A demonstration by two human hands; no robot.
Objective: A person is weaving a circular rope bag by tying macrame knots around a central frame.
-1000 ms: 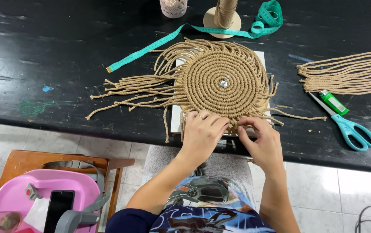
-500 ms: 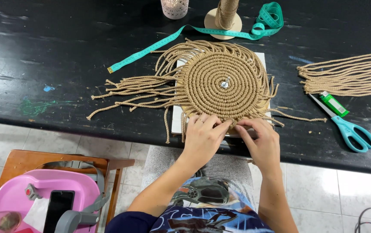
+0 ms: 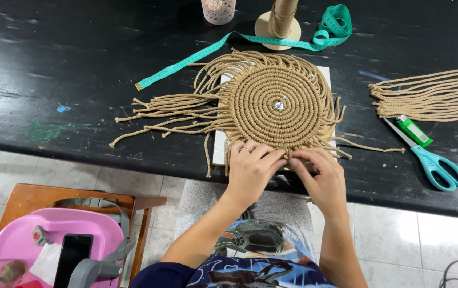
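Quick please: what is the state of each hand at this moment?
Left hand: fingers pinched on cords at the near edge of the round rope mat.
Right hand: also pinching cords at that same edge.

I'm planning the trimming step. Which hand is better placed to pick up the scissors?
Probably the right hand. The teal scissors lie on the black table on its side, beside the green lighter. The left hand is farther off, at the near edge of the round cord mat.

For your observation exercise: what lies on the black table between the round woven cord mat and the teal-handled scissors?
In the head view, between mat and scissors lie only a few loose cord ends on the table.
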